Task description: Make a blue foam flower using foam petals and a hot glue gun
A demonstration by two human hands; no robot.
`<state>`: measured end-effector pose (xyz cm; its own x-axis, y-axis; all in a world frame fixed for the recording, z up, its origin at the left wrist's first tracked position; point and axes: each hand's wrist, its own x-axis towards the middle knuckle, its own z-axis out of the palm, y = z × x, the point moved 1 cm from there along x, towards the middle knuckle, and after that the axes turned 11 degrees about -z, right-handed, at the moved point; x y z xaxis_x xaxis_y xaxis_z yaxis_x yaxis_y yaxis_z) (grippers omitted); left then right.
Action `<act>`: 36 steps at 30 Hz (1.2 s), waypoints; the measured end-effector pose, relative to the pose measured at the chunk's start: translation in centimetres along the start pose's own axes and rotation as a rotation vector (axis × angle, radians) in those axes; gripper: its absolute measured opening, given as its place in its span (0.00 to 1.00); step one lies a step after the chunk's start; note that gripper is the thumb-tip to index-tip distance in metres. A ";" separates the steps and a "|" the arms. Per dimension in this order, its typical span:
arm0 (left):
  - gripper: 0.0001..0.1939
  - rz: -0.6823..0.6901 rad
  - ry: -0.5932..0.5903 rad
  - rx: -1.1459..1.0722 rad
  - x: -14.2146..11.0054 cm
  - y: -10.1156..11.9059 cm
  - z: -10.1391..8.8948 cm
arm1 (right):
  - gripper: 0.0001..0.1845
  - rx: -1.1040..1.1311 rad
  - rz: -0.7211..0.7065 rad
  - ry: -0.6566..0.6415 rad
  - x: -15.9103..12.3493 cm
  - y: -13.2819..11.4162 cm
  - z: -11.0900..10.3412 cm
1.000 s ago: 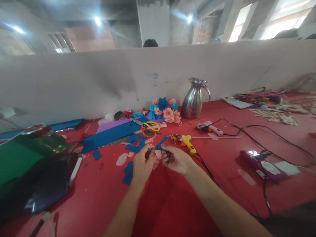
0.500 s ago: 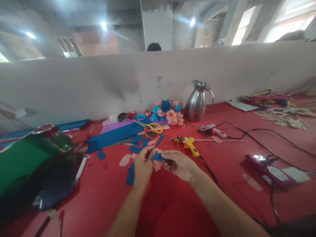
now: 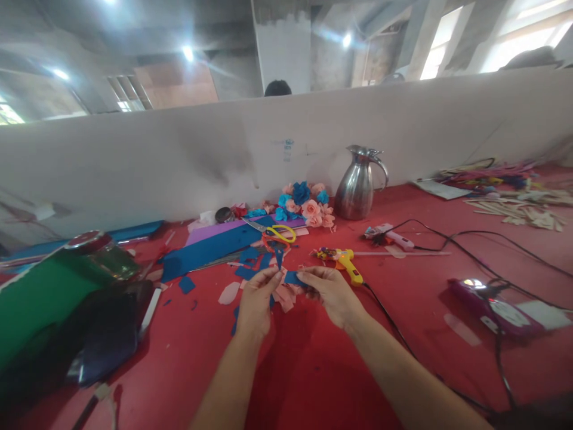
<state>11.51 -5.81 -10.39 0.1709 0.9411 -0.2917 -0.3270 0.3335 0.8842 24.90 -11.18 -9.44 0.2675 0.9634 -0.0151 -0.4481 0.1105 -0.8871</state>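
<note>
My left hand (image 3: 258,298) is closed in a pinch on a narrow blue paper strip (image 3: 279,257) that points up from its fingertips. Close beside it, my right hand (image 3: 331,292) pinches a small blue paper piece (image 3: 293,278) between thumb and fingers. Whether the two blue bits are joined I cannot tell. Pink paper scraps (image 3: 284,297) lie under and between the hands, with blue scraps (image 3: 245,272) to the left. Just beyond sit scissors (image 3: 282,233) with yellow and orange handles. A yellow glue gun (image 3: 349,266) lies right of my right hand.
Paper flowers (image 3: 308,206) and a steel jug (image 3: 356,185) stand by the white partition (image 3: 179,155). Left are blue sheets (image 3: 215,248), a jar (image 3: 101,254) and a dark pouch (image 3: 107,340). Right are a pink glue gun (image 3: 396,237), cables and a purple power strip (image 3: 496,307).
My hands have drawn slightly apart and the left one has turned. The blue strip in it now stands upright instead of slanting to the right.
</note>
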 end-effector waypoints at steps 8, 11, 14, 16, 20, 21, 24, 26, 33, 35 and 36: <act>0.13 0.042 0.026 0.202 0.1 -0.4 -0.2 | 0.14 -0.007 0.050 0.070 0.1 -0.5 0.1; 0.10 0.088 0.012 0.256 -0.1 -0.2 0.0 | 0.13 0.027 0.065 0.077 0.1 -0.7 0.1; 0.08 0.120 -0.019 0.291 -0.5 0.1 0.3 | 0.13 0.065 0.085 0.063 0.1 -0.7 0.1; 0.08 0.109 -0.034 0.302 -0.6 0.1 0.4 | 0.14 0.083 0.084 0.055 0.0 -0.8 0.1; 0.08 0.128 -0.033 0.314 -0.6 0.1 0.4 | 0.13 0.102 0.080 0.058 0.1 -0.7 0.0; 0.08 0.139 -0.030 0.322 -0.5 0.0 0.4 | 0.12 0.107 0.080 0.060 0.1 -0.7 0.1; 0.07 0.175 -0.012 0.339 -0.3 -0.2 0.2 | 0.10 0.142 0.062 0.064 0.2 -0.7 0.1; 0.06 0.185 0.006 0.336 -0.1 -0.4 0.1 | 0.08 0.187 0.052 0.061 0.2 -0.7 0.1; 0.07 0.173 0.028 0.313 0.0 -0.6 0.0 | 0.09 0.248 0.028 -0.031 0.0 -0.8 0.3; 0.08 0.145 0.044 0.295 0.0 -0.5 0.0 | 0.09 0.223 -0.006 -0.059 -0.1 -0.8 0.4; 0.08 0.132 0.051 0.280 -0.1 -0.5 0.0 | 0.10 0.215 -0.015 -0.071 -0.2 -0.8 0.5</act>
<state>11.66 -6.04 -10.82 0.0945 0.9792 -0.1795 -0.0736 0.1867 0.9797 24.78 -11.31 -8.48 0.2184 0.9752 0.0368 -0.6182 0.1674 -0.7680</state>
